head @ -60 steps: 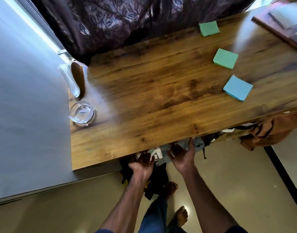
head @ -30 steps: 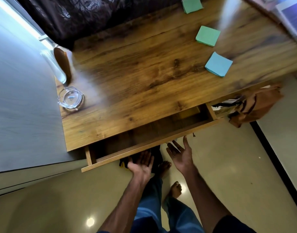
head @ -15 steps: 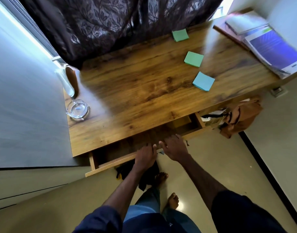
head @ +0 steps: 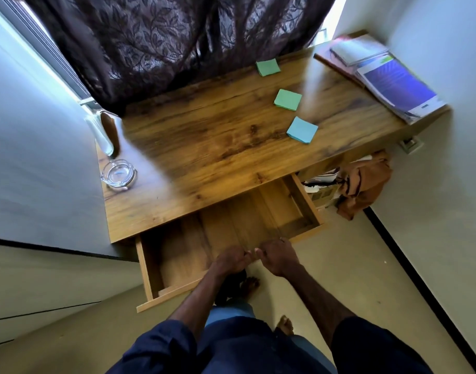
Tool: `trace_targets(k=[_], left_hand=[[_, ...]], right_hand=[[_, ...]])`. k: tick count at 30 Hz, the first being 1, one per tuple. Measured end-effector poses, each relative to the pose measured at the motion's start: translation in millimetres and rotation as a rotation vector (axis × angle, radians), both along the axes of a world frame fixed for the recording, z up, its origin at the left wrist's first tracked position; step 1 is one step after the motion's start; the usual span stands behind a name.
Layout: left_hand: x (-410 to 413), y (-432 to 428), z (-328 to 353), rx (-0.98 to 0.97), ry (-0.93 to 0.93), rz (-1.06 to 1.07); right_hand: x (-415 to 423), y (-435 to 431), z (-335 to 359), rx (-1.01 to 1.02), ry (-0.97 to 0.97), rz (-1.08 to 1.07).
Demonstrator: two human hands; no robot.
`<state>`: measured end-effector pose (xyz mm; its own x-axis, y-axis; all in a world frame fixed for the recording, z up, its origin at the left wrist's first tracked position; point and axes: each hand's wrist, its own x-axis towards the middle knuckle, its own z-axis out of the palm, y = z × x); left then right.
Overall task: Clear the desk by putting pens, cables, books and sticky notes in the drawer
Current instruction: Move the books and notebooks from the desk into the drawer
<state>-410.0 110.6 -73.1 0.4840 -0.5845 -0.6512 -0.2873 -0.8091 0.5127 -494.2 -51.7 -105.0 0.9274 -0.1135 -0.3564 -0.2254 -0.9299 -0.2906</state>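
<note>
Glass comes first at the tabletop's left edge: a clear ashtray (head: pixel 118 174) near the front-left corner, and behind it, toward the back-left corner, a clear vase-like vessel (head: pixel 99 136) with a brown object (head: pixel 110 134) just beside it, both too blurred to identify further. A dark leaf-patterned curtain (head: pixel 164 44) hangs along the back edge of the wooden desk (head: pixel 204 147).

Below the front edge, the drawer (head: pixel 147 268) stands pulled out, its wooden floor bare where it shows. Both hands rest on the middle of its front rail. The left hand (head: pixel 230 260) has its fingers curled down over the rail, gripping it. The right hand (head: pixel 278 256) sits just beside it, thumbs nearly touching, fingers likewise bent over the rail.

Right of centre on the tabletop lie three sticky-note pads in a line running from back to front: a green pad (head: pixel 268 67) near the back edge, a second green pad (head: pixel 288 99) in the middle, and a blue pad (head: pixel 302 130) nearest the front edge. They are apart from one another.

At the right edge, a stack of books (head: pixel 379 76) reaches the back-right corner, a blue-covered one on top at the front and a pale one behind it. Under that right end, brown cloth (head: pixel 363 184) hangs beside some papers (head: pixel 320 182).
</note>
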Motion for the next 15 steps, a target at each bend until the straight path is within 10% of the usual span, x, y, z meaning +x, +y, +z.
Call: trace_targets(k=[15], left_hand=[[-163.2, -0.6, 15.1, 0.03, 0.053, 0.046]], right_hand=[[-154.2, -1.8, 6.9, 0.08, 0.114, 0.035]])
